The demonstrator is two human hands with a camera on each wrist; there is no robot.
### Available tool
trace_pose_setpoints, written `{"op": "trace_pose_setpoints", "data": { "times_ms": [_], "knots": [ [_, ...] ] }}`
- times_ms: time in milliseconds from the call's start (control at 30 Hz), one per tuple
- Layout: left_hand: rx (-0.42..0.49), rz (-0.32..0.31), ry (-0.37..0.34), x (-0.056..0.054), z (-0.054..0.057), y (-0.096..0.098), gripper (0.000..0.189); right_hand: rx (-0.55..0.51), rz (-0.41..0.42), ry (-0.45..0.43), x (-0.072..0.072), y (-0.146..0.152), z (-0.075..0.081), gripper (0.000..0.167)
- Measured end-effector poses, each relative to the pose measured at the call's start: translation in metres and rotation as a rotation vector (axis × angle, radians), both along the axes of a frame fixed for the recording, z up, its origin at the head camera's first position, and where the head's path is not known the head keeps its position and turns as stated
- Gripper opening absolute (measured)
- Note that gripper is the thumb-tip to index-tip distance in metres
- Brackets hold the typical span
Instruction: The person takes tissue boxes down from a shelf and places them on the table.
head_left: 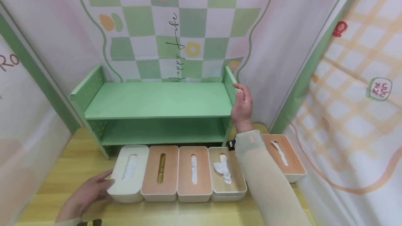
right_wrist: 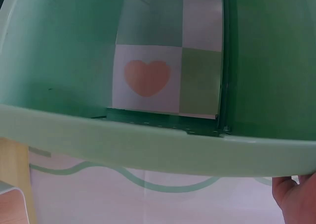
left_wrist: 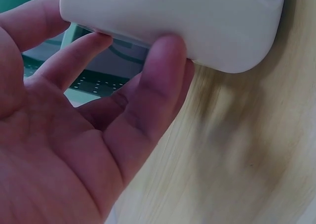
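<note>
My left hand (head_left: 91, 193) is at the left side of a white tissue box (head_left: 120, 187), its fingertips touching the box's side wall. In the left wrist view the fingers (left_wrist: 160, 80) lie against the lower edge of that white box, not wrapped round it. My right hand (head_left: 243, 105) rests at the outer side of a green two-tier shelf's right end panel (head_left: 230, 79), near its top front. The right wrist view shows the panel's front edge (right_wrist: 148, 152), with part of the hand (right_wrist: 301, 199) beside it at the lower right corner.
In a row beside the white box stand two brown-lidded tissue boxes (head_left: 149, 173) (head_left: 202, 170) and a wood-lidded one (head_left: 237, 180). Another brown-lidded box (head_left: 293, 152) stands apart at right, beyond my sleeve. Printed curtains (head_left: 282, 16) surround the wooden table (head_left: 59, 156).
</note>
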State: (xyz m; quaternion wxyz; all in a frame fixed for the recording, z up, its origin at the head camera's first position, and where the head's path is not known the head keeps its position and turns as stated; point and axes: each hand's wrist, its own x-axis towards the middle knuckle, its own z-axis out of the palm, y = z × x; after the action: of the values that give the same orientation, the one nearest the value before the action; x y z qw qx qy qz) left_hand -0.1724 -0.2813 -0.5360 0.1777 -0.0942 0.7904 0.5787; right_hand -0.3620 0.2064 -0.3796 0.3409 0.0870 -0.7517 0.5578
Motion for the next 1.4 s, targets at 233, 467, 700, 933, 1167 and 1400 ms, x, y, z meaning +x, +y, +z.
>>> {"op": "trace_pose_setpoints", "data": {
  "times_ms": [233,467,700,933,1167,1400],
  "knots": [
    [0.002,-0.013,-0.004,-0.005,-0.003,0.001,0.073,0.017,-0.004,0.029,-0.005,0.001,-0.002,0.047],
    [-0.001,0.011,-0.029,-0.006,-0.004,0.003,0.072,0.039,-0.015,0.051,-0.006,0.002,-0.004,0.050],
    [-0.001,0.019,-0.025,-0.005,-0.002,-0.001,0.072,0.020,0.008,0.068,-0.007,-0.005,-0.002,0.049],
    [0.036,0.007,-0.004,-0.007,0.001,-0.005,0.074,0.008,0.000,0.069,-0.012,-0.011,-0.001,0.047],
    [-0.044,0.016,0.016,-0.009,-0.002,0.001,0.068,0.019,0.001,0.068,-0.014,-0.011,-0.001,0.045],
    [-0.616,-0.081,0.082,-0.007,0.019,0.031,0.066,0.070,0.005,-0.075,-0.005,0.001,0.004,0.048]
  ]
}}
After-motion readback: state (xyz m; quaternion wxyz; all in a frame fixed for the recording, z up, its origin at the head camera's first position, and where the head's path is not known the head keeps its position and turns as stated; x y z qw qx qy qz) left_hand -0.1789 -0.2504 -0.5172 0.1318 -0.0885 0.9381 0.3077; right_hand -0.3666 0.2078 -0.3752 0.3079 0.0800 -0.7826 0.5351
